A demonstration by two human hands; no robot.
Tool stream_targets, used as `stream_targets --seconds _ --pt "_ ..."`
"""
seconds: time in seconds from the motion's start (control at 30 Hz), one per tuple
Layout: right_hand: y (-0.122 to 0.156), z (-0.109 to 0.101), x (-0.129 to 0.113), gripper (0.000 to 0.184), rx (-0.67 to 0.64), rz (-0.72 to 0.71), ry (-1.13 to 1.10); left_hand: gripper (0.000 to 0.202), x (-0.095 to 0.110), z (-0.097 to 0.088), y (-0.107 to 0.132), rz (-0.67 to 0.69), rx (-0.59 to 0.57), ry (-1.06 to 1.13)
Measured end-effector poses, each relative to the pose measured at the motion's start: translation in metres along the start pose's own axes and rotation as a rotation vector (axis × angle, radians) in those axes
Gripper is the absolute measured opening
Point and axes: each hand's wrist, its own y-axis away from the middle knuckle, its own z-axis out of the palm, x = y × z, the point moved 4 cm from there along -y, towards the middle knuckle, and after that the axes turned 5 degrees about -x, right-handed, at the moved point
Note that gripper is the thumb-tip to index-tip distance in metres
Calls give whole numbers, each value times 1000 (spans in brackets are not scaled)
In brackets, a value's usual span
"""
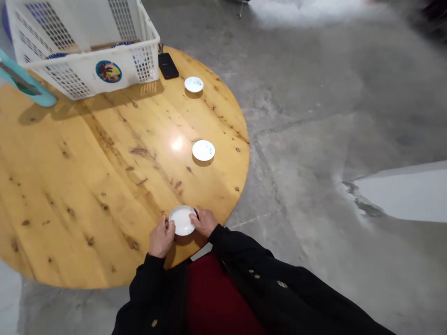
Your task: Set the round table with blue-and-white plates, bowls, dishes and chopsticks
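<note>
A small white dish (182, 220) is held between my two hands near the front edge of the round wooden table (115, 209). My left hand (162, 237) grips its left rim, thumb at the side. On the opposite rim, my right hand (205, 221) is closed with the thumb over the top. Whether the dish's underside touches the wood is hidden. Farther along the table's right side sits a second white dish (203, 150) with small bluish-green marks. Beyond it lies a third dish (193, 84) of similar look.
At the back left stands a white plastic basket (108, 72) with a round sticker. A black phone (168, 65) lies beside it, and a light-blue object (28, 81) stands to its left. Grey concrete floor (307, 116) borders the table's curved right edge.
</note>
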Motion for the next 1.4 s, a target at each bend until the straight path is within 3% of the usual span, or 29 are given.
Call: stream_targets --seconds 0.13,0.27,0.33,0.43,0.53,0.77,0.87,1.0,1.17,1.4 --pt "36 -35 90 25 93 -10 -66 18 75 69 12 -5 -2 26" --pt "77 -83 190 28 193 27 -158 16 159 148 15 24 -90 180" --pt "96 -105 233 30 233 62 -209 14 197 179 15 65 -125 167" --pt "115 -127 279 31 261 85 -305 12 243 205 13 115 -154 78" --pt "115 -142 301 34 284 61 -388 11 270 210 8 131 -131 27" --pt "63 -182 316 36 306 -13 -468 17 297 205 -32 104 -16 203" --pt "31 -213 317 37 309 -53 -417 21 314 199 -63 97 4 347" --pt "-16 -263 309 37 274 -97 -297 23 338 176 -101 59 109 466" --pt "-89 -299 271 38 138 -212 -165 23 333 150 -138 -79 263 626" --pt "-158 -292 189 35 -7 -477 27 23 297 111 -144 -243 562 667"
